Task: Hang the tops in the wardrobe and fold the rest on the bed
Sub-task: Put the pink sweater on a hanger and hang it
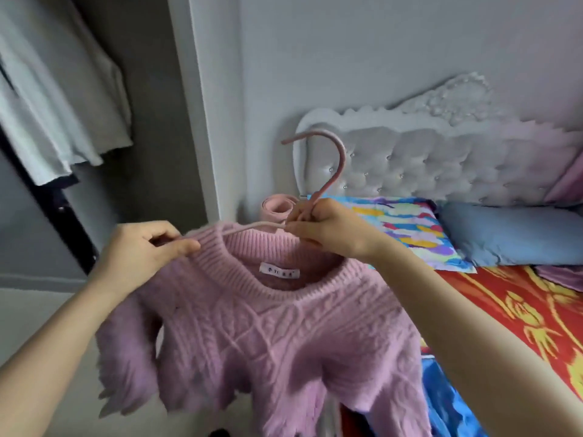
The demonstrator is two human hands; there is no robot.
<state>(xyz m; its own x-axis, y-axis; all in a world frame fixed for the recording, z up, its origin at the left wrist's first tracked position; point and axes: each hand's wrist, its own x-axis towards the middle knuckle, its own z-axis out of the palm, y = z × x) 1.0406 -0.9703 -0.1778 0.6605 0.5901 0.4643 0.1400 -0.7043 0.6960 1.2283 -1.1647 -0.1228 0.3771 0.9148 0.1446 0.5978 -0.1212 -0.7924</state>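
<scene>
at ten o'clock in the view the open wardrobe [157,127] shows its grey inside, with pale garments [56,99] hanging in it, their hems loose above a dark edge; at nine o'clock the left hand [142,250] reaches in from the lower corner, thumb and curled fingers pinching the ribbed collar of the pink knitted sweater [268,335] at its shoulder, where a thin arm of the pink hanger [331,171] slips under the knit; the sweater hangs in mid air at six o'clock, between the two forearms, clear of the wardrobe and beside the bed [492,326], with a small white label [279,270] showing inside the neck; just right of centre the right hand [328,228] is clenched round the hanger's neck, the hook rising above it toward twelve o'clock; behind that hand, against the wall, stands a rolled pink thing [276,206]; at two o'clock a white tufted headboard [441,152] backs the bed, and at three o'clock a many-coloured pillow [410,228] lies touching a blue pillow [511,234]; a red and yellow cover spreads over the bed toward four o'clock, and blue cloth [448,405] shows at five o'clock under the right forearm
</scene>
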